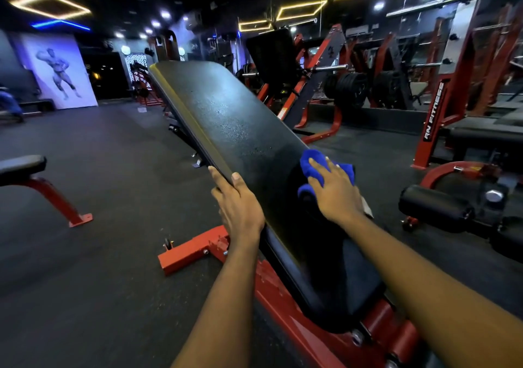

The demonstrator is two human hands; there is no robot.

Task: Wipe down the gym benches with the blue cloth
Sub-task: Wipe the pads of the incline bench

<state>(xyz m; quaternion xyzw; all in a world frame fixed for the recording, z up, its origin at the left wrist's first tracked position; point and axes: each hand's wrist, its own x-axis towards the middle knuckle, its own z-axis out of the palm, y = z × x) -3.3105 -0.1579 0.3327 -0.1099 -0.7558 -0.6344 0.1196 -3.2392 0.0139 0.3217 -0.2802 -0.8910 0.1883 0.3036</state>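
Note:
An inclined bench with a black padded backrest (226, 118) on a red frame (192, 254) fills the middle of the view. My left hand (237, 200) grips the backrest's left edge, thumb on top and fingers curled under. My right hand (335, 189) lies flat on the blue cloth (311, 164) and presses it against the lower right part of the pad. Most of the cloth is hidden under my palm. The pad's upper surface glistens with small droplets.
Another black bench (22, 166) with a red leg stands at the left. A padded machine (435, 206) with a red frame (433, 124) sits at the right. Racks with weight plates (353, 90) line the back. Dark rubber floor (113, 169) lies open to the left.

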